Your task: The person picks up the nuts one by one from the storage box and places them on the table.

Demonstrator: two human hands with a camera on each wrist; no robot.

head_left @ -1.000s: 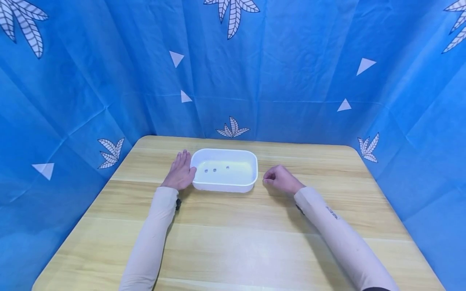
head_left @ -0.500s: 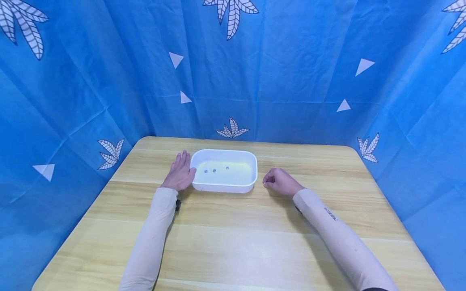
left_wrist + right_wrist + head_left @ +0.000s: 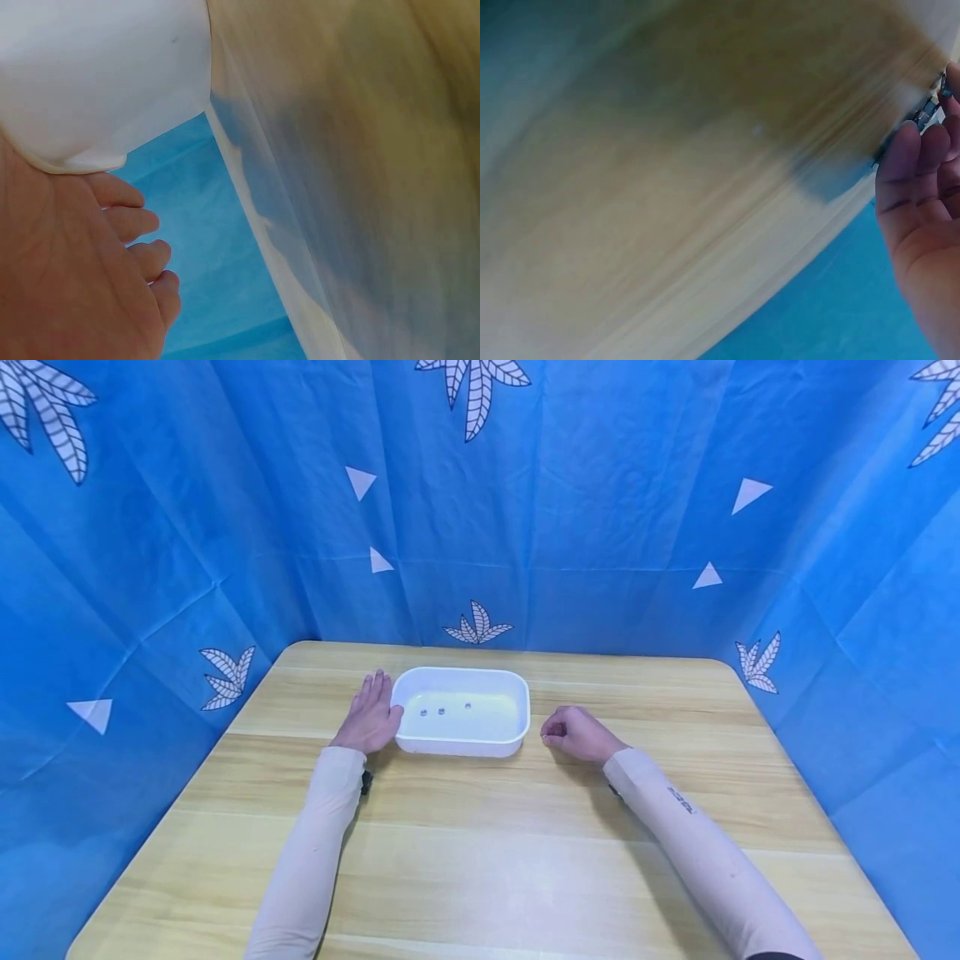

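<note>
A white rectangular tray (image 3: 462, 747) stands on the table, with three small silvery pieces that look like metal nuts (image 3: 441, 712) on its floor. My left hand (image 3: 367, 718) lies along the tray's left end, fingers straight and pointing away, thumb at the rim. In the left wrist view its palm (image 3: 67, 255) is against the tray wall (image 3: 112, 67). Right of the tray, my right hand (image 3: 579, 732) is low over the table with curled fingers and thumb drawn together. The right wrist view shows small dark, shiny metal pieces (image 3: 925, 112) at its fingertips, partly hidden by the fingers.
The pale wooden table (image 3: 480, 843) has rounded far corners. Blue curtains (image 3: 600, 510) with white leaves and triangles hang around its back and sides. Both forearms, in light sleeves, reach in from the near edge.
Over the last second, my right hand has sunk very slightly toward the near side, its fingers still curled. The left hand, the tray and the pieces in it stay put.
</note>
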